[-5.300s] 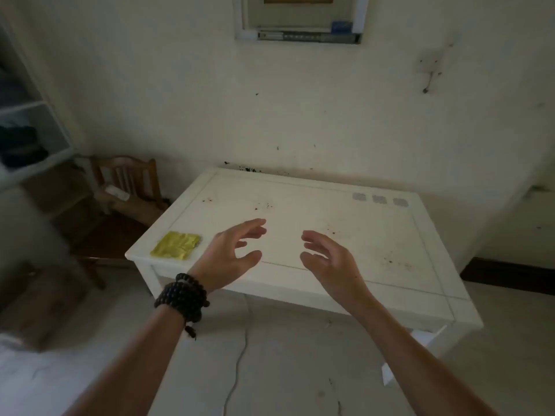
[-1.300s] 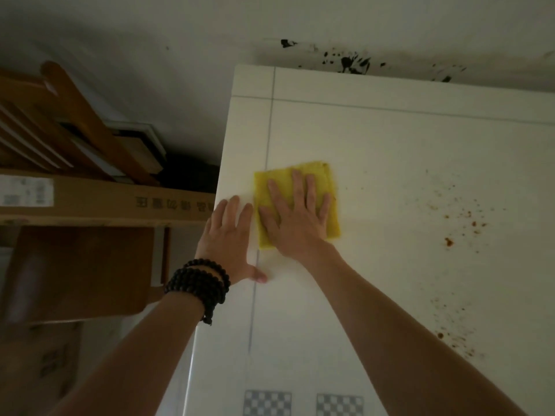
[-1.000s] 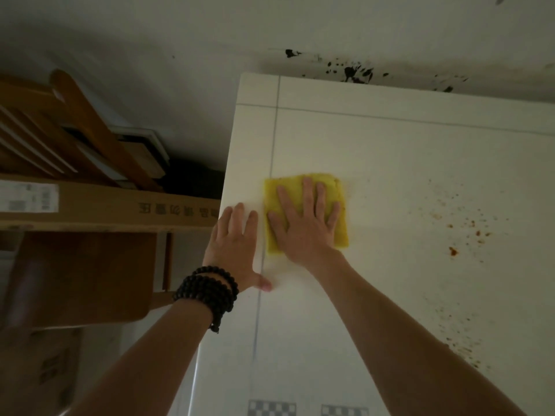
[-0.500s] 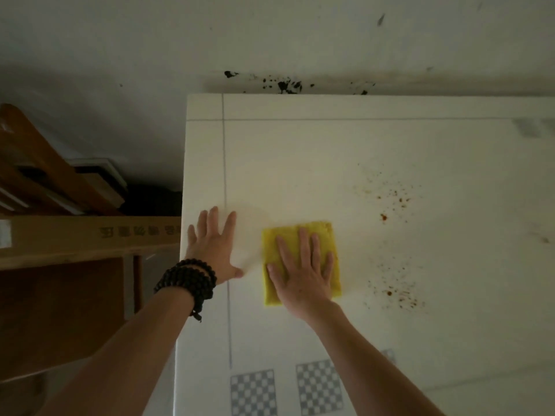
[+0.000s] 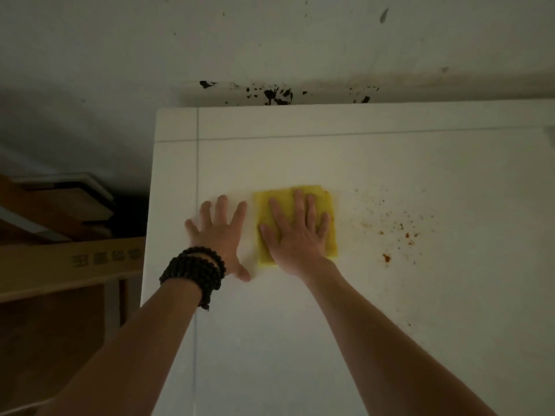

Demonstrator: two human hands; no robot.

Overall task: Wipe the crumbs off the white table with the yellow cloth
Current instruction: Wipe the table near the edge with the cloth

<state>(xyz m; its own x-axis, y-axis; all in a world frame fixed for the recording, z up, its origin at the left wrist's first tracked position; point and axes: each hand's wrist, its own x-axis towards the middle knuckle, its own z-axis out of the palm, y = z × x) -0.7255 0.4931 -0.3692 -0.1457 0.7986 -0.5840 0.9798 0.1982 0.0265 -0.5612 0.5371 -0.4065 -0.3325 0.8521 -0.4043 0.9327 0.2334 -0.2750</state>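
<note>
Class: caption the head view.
Right hand presses yellow cloth flat on white table, beside crumbs; left hand braces.

— What lies on the white counter (image 5: 390,340)?
— A yellow cloth (image 5: 327,205), folded to a rough square, flat on the counter's left part, well in from the far edge and from the thin grey line inset along the left edge.

— And the crumbs (image 5: 396,232)?
— Reddish-brown specks scattered just right of the cloth, not touching it, with one larger orange fleck nearest the viewer and a thin trail running on toward the near edge.
</note>
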